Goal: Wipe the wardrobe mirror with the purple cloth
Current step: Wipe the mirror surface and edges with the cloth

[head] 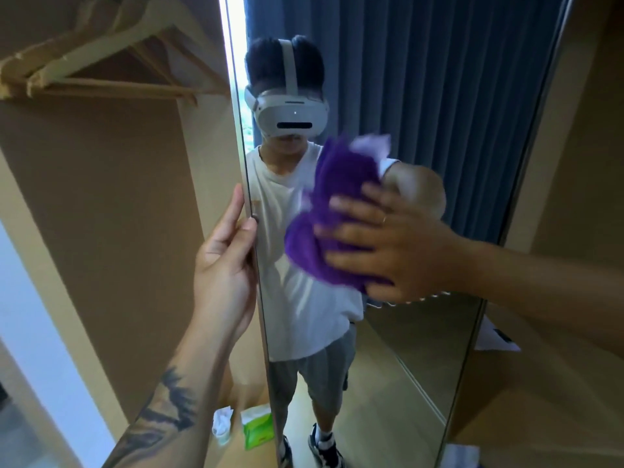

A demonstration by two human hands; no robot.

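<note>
Mid-wipe: the right hand (388, 244), fingers spread flat, presses the purple cloth (332, 211) to the mirror (422, 96) while the left hand (226, 258) grips its edge, lower glass seemingly left.

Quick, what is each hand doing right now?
Left hand: grips the edge of the mirror door, fingers curled round it.
Right hand: open, flat fingers pressing the purple cloth against the mirror.

- One view only, from a camera worn on the person's head.
- It faces forward and slightly down, straight at the wardrobe mirror (388, 79), close by.
- Open wardrobe interior (101, 197) fills the left; the floor lies near the bottom edge.
</note>
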